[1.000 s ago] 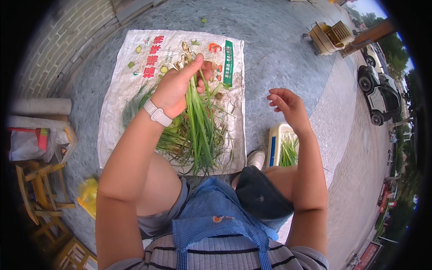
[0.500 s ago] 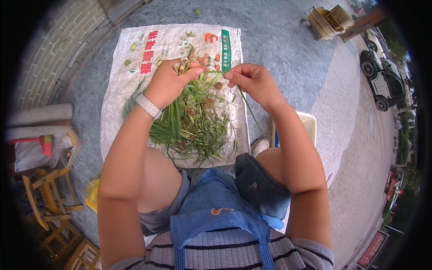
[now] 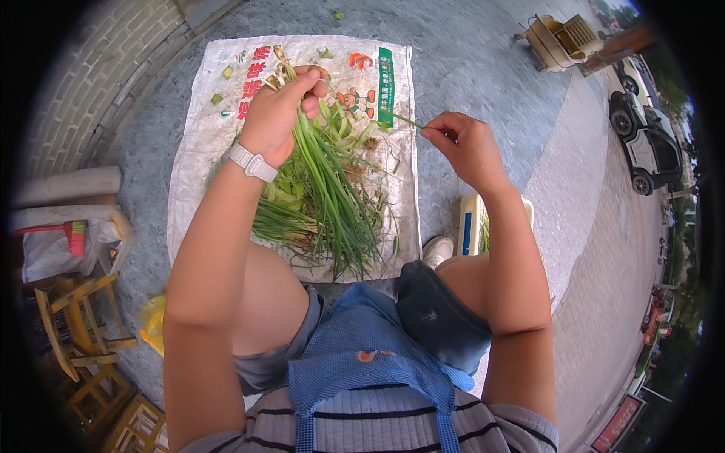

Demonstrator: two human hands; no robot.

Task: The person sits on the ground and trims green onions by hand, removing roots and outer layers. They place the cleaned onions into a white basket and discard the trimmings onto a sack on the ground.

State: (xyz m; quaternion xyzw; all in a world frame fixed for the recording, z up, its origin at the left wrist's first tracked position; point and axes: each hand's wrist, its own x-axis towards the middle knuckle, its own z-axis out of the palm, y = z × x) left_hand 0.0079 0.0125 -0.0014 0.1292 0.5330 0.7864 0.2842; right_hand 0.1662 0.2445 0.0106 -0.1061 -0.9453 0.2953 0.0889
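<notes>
with the left hand point(image 3: 278, 113) closed round green stalks point(image 3: 321, 170) at upper centre, the pinching right hand point(image 3: 470, 149) has drawn a thin blade point(image 3: 408, 121) rightward, seemingly detached.

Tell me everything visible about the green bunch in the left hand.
The bunch has long, slender green stalks, whitish at one end, darker green toward the thin, spreading tips. The left hand is closed around it near the pale end, which points away from the person; the leaves slant back and rightward over loose greens on a white sheet. Tip contact is unclear.
</notes>
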